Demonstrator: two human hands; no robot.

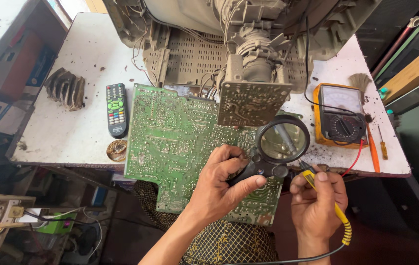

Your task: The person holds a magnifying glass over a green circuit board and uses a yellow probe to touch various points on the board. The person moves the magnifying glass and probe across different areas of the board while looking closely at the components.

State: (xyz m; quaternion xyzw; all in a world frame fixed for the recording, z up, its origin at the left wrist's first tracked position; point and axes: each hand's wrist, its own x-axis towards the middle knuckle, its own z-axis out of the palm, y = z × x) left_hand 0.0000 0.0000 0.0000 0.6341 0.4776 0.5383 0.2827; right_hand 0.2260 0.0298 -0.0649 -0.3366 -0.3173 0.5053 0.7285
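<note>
Both hands, left hand (219, 189) and right hand (317, 206), are bare, forearms unsleeved, over a dark, yellow-latticed lap garment (229, 245).

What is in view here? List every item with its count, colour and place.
Circuit board: one, green, over the table's front edge.
Magnifying glass: one, black rim, over the board's right side.
Soldering iron: one, yellow handle, in front of the table at right.
Multimeter: one, orange case, table right.
Remote control: one, black, table left.
Television chassis: one, grey, table rear.
Small board: one, grey, on the tube neck.
Screwdriver: one, orange, right of the multimeter.
Brush: one, brown, table right.
Table: one, white, stained.
Left hand: grip on the magnifying glass handle.
Right hand: grip on the soldering iron.
</note>
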